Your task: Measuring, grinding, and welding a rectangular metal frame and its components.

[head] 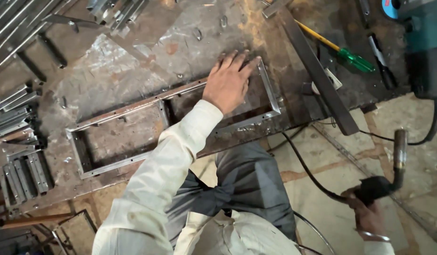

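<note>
Head cam: left hand [228, 82] lies flat, fingers spread, pressing on the right end of a long rectangular metal frame [119, 113] lying on the scuffed steel workbench [110, 71]. Right hand [369, 215], down at near right off the bench, is clenched around a black welding torch [386, 182], nozzle pointing up. A green-handled screwdriver [353, 59] lies at far right.

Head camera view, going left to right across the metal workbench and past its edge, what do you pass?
Stacked short metal channel pieces → rectangular metal frame → left hand pressing flat on the frame → long dark flat bar → green-handled screwdriver → right hand gripping the welding torch.
</note>
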